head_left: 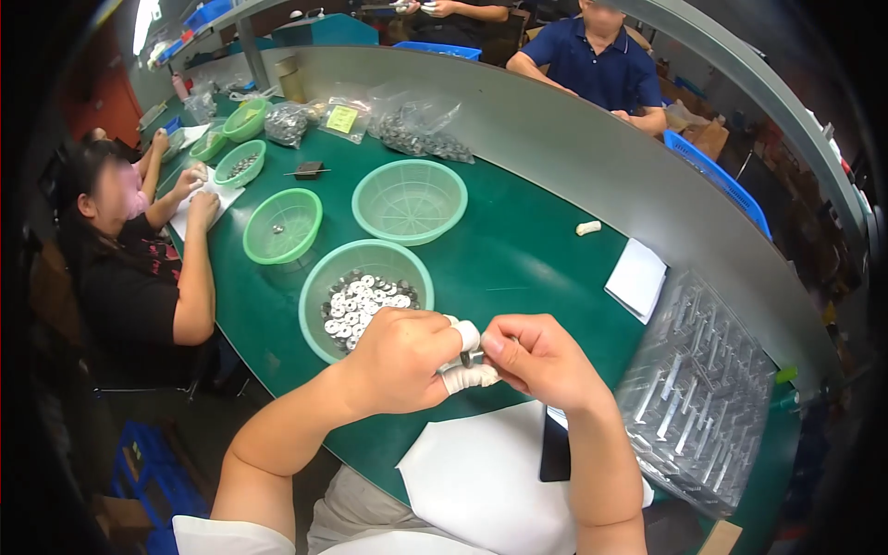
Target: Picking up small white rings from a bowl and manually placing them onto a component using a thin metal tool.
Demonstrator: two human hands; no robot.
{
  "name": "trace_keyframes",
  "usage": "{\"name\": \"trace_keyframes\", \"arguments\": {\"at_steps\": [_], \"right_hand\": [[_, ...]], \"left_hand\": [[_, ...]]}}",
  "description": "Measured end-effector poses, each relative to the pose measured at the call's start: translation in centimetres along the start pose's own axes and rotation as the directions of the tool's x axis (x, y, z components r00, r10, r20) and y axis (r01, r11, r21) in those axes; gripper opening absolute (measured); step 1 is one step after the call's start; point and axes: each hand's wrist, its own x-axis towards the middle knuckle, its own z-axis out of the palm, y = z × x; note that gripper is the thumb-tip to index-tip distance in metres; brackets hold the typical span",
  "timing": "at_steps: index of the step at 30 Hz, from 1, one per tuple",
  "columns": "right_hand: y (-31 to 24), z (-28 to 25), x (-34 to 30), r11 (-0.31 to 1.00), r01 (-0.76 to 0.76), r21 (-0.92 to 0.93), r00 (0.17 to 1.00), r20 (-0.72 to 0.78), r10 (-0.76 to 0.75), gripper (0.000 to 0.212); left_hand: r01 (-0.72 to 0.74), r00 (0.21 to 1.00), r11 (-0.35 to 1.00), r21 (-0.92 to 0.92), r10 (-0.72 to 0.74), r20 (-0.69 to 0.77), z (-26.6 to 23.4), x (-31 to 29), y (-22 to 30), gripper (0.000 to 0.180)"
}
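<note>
My left hand (403, 359) pinches a small grey metal part (473, 358) between fingertips wrapped in white finger covers. Beside it, my right hand (544, 359) is closed in a pinch at the part's right side. Whatever sits between the right thumb and forefinger is too small and hidden to name. Just beyond my left hand stands a light green basket (315, 319) with many small round pieces, some white-faced and some dark metal. Under my hands, a white sheet (481, 472) lies at the table's near edge, with a dark phone-like slab (556, 450) partly behind my right forearm.
Other green baskets (409, 233) (283, 254) stand farther off. Bags of metal parts (421, 134) lie along the grey partition (518, 120). At right are a clear plastic tray stack (698, 398) and a folded white cloth (636, 277). A co-worker (139, 268) sits at left.
</note>
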Motion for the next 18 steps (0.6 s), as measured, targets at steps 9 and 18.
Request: {"name": "trace_keyframes", "arguments": {"at_steps": [9,18], "right_hand": [[0.7,4.3,-1.3,0.767,0.180,-0.616,0.970,0.242,-0.033,0.022],[-1.6,8.0,-2.9,0.626,0.291,-0.724,0.939,0.342,-0.040,0.027]], "left_hand": [[-0.131,0.690,0.963,0.235,-0.082,0.719,-4.1,-2.6,2.0,0.027],[0.205,0.501,0.975,-0.087,-0.028,0.865,-7.7,-4.3,2.1,0.039]]}}
